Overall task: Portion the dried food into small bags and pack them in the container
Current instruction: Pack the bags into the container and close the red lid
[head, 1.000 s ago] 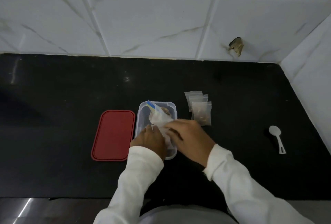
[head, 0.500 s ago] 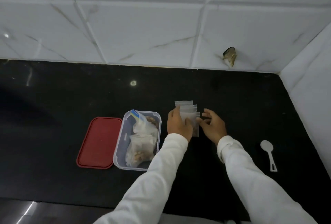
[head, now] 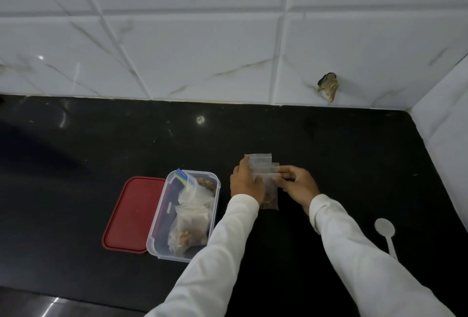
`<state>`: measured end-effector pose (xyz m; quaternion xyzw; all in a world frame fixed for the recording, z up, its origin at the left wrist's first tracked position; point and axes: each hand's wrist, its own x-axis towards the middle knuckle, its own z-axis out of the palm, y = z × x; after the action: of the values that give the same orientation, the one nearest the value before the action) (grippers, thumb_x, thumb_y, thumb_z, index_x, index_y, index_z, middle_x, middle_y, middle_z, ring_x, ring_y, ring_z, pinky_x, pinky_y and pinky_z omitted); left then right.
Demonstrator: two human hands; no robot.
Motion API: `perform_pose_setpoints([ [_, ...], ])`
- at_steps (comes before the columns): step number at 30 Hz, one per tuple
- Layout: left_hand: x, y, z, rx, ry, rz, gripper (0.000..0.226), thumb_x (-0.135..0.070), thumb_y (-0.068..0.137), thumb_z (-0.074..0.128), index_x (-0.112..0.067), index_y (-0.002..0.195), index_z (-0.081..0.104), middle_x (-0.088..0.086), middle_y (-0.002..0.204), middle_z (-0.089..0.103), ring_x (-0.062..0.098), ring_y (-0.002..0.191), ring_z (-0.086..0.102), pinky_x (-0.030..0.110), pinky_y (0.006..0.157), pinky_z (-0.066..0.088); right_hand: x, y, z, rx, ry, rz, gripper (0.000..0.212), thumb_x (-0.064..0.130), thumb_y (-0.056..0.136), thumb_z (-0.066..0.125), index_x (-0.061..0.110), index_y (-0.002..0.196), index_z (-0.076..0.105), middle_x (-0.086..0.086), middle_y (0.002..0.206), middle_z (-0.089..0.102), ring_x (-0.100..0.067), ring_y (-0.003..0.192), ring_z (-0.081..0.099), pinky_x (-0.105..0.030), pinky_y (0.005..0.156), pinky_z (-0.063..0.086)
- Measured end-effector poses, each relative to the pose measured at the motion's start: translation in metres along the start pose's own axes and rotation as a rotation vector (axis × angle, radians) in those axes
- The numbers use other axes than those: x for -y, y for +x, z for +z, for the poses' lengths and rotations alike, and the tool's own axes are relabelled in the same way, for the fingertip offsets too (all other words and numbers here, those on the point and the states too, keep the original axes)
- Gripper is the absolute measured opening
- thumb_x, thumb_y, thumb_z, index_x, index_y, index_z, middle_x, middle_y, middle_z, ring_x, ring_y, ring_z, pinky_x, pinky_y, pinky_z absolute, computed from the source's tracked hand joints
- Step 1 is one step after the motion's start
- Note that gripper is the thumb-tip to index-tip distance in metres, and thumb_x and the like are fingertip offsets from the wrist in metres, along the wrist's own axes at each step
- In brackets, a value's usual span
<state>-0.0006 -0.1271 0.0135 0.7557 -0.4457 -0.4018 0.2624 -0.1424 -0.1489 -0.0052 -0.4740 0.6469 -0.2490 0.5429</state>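
A clear plastic container (head: 162,218) stands open on the black counter, with two filled clear bags (head: 192,225) of brown dried food inside, one with a blue zip strip. To its right lies a small pile of clear bags (head: 263,162); the nearest one (head: 271,195) holds brown food. My left hand (head: 245,182) rests on the pile's left side. My right hand (head: 297,185) pinches the top edge of the filled small bag.
The red lid (head: 131,213) lies flat to the left of the container. A white plastic spoon (head: 386,233) lies at the right near the white tiled side wall (head: 445,126). Tiled back wall bears a brown chipped spot (head: 329,86).
Both hands left the container, where they were pressing a bag in, and moved right to the pile of small bags. My right hand has closed on the filled small bag's top.
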Motion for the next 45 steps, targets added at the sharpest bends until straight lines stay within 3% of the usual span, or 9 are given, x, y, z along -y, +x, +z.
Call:
perform_pose_setpoints([
  [9, 0.004, -0.001, 0.0, 0.038, -0.044, -0.021, 0.038, -0.008, 0.092, 0.057, -0.02, 0.128, 0.058, 0.002, 0.125, 0.06, 0.022, 0.113, 0.06, 0.033, 0.1, 0.05, -0.004, 0.003, 0.001, -0.109, -0.012, -0.065, 0.014, 0.016, 0.087, 0.07, 0.018, 0.1, 0.068, 0.008, 0.092, 0.069, -0.004, 0.088, 0.064, -0.018, 0.074, 0.048],
  [16, 0.009, -0.008, 0.005, 0.038, 0.044, 0.037, 0.021, -0.008, 0.093, 0.058, -0.014, 0.112, 0.066, 0.006, 0.11, 0.066, 0.024, 0.1, 0.065, 0.036, 0.093, 0.056, -0.009, 0.001, 0.002, -0.12, -0.038, -0.035, 0.011, 0.033, 0.087, 0.069, 0.022, 0.09, 0.068, 0.002, 0.088, 0.071, -0.012, 0.086, 0.068, -0.039, 0.085, 0.057],
  [22, 0.011, -0.016, 0.003, 0.023, -0.085, 0.054, 0.011, -0.018, 0.097, 0.059, -0.013, 0.104, 0.066, 0.005, 0.107, 0.067, 0.013, 0.089, 0.059, 0.012, 0.073, 0.044, -0.003, -0.021, -0.001, -0.153, -0.047, -0.087, 0.02, 0.042, 0.09, 0.062, 0.022, 0.091, 0.067, 0.005, 0.091, 0.068, -0.01, 0.089, 0.065, -0.029, 0.081, 0.053],
  [28, 0.005, -0.022, -0.008, 0.067, -0.241, 0.038, 0.016, -0.026, 0.098, 0.059, -0.015, 0.106, 0.066, 0.005, 0.111, 0.068, 0.018, 0.1, 0.064, 0.023, 0.079, 0.049, 0.008, -0.053, 0.007, -0.104, 0.051, -0.116, 0.028, 0.049, 0.095, 0.052, 0.026, 0.095, 0.066, 0.008, 0.091, 0.07, -0.003, 0.083, 0.067, -0.023, 0.071, 0.052],
  [33, 0.007, -0.031, -0.018, 0.088, -0.348, 0.043, 0.019, -0.031, 0.096, 0.062, -0.016, 0.106, 0.069, 0.001, 0.104, 0.072, 0.017, 0.098, 0.069, 0.038, 0.091, 0.057, 0.014, -0.073, 0.022, -0.225, 0.075, -0.17, 0.025, 0.044, 0.095, 0.053, 0.024, 0.09, 0.067, 0.006, 0.085, 0.069, -0.004, 0.079, 0.067, -0.023, 0.069, 0.053],
  [41, 0.02, -0.054, -0.067, 0.1, -0.377, 0.069, 0.015, -0.036, 0.095, 0.063, -0.024, 0.104, 0.066, -0.006, 0.102, 0.07, 0.011, 0.097, 0.067, 0.027, 0.085, 0.056, 0.037, -0.099, 0.064, -0.288, 0.109, -0.185, 0.024, 0.045, 0.096, 0.051, 0.026, 0.094, 0.064, 0.006, 0.092, 0.068, -0.005, 0.085, 0.066, -0.024, 0.069, 0.054],
  [45, 0.035, -0.058, -0.094, -0.01, -0.323, 0.05, 0.021, -0.035, 0.094, 0.065, -0.018, 0.105, 0.069, -0.002, 0.101, 0.072, 0.016, 0.094, 0.069, 0.034, 0.085, 0.059, 0.05, -0.119, 0.094, -0.238, 0.131, -0.189, 0.026, 0.046, 0.096, 0.051, 0.024, 0.095, 0.065, 0.007, 0.092, 0.068, -0.004, 0.084, 0.067, -0.023, 0.071, 0.054],
])
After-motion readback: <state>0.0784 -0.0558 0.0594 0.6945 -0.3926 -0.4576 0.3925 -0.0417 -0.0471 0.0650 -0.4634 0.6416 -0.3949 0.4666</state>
